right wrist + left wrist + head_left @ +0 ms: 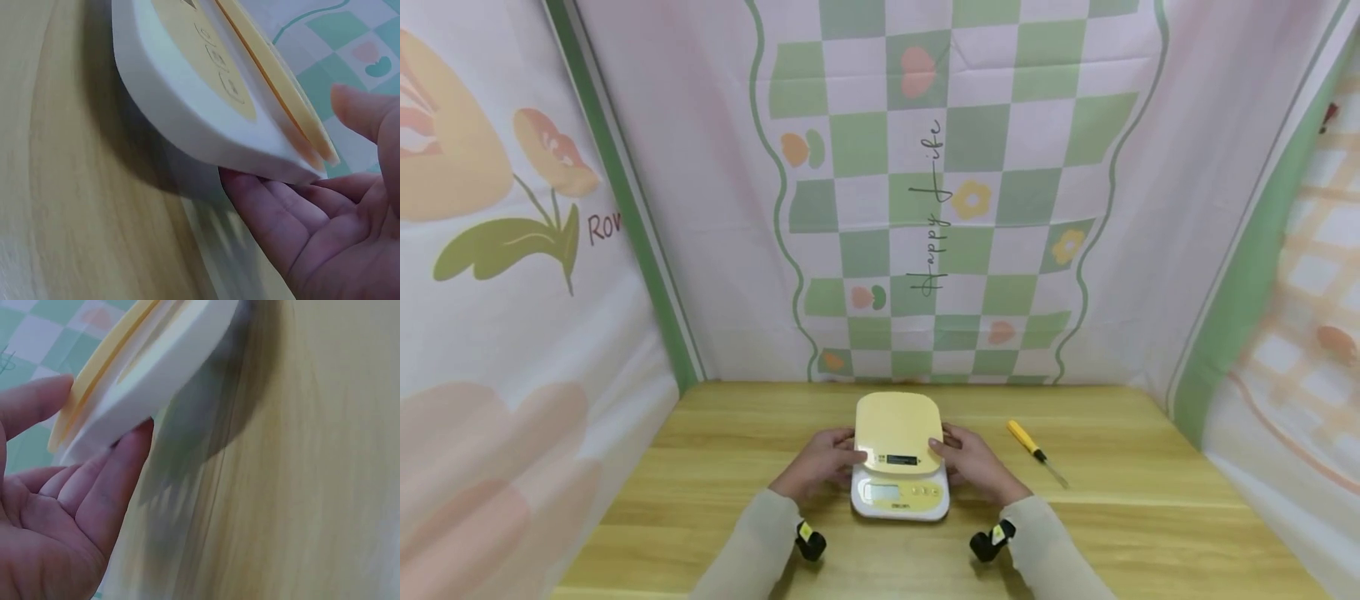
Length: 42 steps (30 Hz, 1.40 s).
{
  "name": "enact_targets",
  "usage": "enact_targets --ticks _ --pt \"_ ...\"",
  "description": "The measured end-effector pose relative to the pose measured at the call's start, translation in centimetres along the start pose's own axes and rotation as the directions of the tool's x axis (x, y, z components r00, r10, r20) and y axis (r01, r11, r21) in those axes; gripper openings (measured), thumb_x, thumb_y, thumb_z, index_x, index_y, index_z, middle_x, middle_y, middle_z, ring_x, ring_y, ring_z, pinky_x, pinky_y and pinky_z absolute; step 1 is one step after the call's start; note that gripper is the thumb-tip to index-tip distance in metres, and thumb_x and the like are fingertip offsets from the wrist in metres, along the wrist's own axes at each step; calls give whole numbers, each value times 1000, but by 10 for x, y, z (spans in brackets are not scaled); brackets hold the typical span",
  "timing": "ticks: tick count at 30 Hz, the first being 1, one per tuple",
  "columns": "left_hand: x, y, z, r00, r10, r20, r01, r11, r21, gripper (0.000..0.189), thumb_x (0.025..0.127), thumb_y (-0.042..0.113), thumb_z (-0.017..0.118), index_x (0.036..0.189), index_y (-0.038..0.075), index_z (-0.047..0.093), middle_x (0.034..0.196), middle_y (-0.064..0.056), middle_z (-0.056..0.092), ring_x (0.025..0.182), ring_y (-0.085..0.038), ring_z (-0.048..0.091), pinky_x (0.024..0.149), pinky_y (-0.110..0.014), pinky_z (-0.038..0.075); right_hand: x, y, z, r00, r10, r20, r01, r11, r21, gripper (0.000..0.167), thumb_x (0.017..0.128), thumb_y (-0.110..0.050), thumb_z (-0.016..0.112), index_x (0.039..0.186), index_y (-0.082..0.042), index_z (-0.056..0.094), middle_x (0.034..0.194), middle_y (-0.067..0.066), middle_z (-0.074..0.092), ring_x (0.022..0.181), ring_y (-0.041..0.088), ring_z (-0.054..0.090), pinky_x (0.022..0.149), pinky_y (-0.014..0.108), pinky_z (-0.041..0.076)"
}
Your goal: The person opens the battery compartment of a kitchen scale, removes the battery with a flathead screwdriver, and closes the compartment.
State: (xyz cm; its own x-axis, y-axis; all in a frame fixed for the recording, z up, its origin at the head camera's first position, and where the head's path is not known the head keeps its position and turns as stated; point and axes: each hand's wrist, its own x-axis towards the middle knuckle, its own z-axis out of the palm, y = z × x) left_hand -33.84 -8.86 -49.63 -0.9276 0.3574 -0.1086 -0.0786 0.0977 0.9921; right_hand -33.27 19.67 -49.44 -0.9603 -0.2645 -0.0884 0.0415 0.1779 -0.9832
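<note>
A kitchen scale [898, 430] with a pale yellow weighing plate and white base is held between both hands, its display and buttons on the near side. Shadow shows under its base in both wrist views, and the base looks lifted off the tabletop. My left hand [822, 461] grips the left side, thumb on the yellow plate's edge and fingers under the white base [140, 387]. On the other side my right hand [977, 463] holds the scale with fingers beneath the base [181, 106]. Its thumb [362, 112] is by the plate's edge; contact is unclear.
A screwdriver [1037, 454] with a yellow and black handle lies on the wooden table [1135, 517], right of the scale. Patterned cloth [917, 208] hangs behind the table and along both sides.
</note>
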Motion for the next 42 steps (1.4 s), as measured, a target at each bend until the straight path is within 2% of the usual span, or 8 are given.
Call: enact_targets --ticks 8,11,15,19,23,33,42 --pt "-2 -2 -5 997 8 74 -3 997 -71 72 89 12 71 145 -9 32 129 -24 57 97 -34 66 78 -45 58 -6 1 -14 992 -37 123 18 989 149 77 100 -28 56 149 12 11 140 37 38 106 39 62 81 49 56" --pt "-2 -2 -6 996 11 87 -4 996 -84 72 89 13 71 146 -8 31 129 -24 57 98 -34 66 79 -45 58 -6 1 -18 985 -37 168 2 979 205 75 101 -23 54 149 12 9 142 36 38 108 38 61 85 50 55" --pt "-3 -3 -7 994 20 103 -10 995 -98 75 89 14 72 147 -7 30 130 -23 57 99 -34 66 79 -46 58 -6 0 -21 983 -16 185 -30 970 240 68 102 -15 52 149 12 11 137 32 46 106 35 63 85 49 55" --pt "-4 0 -7 993 29 118 -16 994 -111 78 88 13 73 149 -5 27 131 -23 56 100 -34 66 78 -48 58 -8 -3 -22 979 -10 202 -38 972 232 64 101 -11 53 147 14 16 126 29 57 102 35 65 84 49 56" --pt "-6 4 -7 992 26 123 -10 992 -123 80 87 8 73 151 -2 25 127 -24 59 98 -35 66 78 -49 57 -9 -6 -23 972 -8 236 -48 971 233 63 100 -9 52 147 13 17 121 27 61 102 35 65 84 48 55" --pt "-6 13 -9 991 22 129 -5 992 -130 83 86 3 72 153 1 22 119 -23 63 97 -37 66 77 -50 57 -11 -15 -29 966 28 259 -87 971 221 74 99 -15 57 153 4 10 123 29 59 105 38 63 88 51 53" --pt "-3 14 -12 990 46 132 -31 993 -111 88 84 1 74 154 7 22 112 -20 64 95 -37 66 74 -52 58 -13 -19 -32 969 8 246 -69 968 240 70 101 -14 54 154 0 11 127 30 56 107 40 61 87 54 53"
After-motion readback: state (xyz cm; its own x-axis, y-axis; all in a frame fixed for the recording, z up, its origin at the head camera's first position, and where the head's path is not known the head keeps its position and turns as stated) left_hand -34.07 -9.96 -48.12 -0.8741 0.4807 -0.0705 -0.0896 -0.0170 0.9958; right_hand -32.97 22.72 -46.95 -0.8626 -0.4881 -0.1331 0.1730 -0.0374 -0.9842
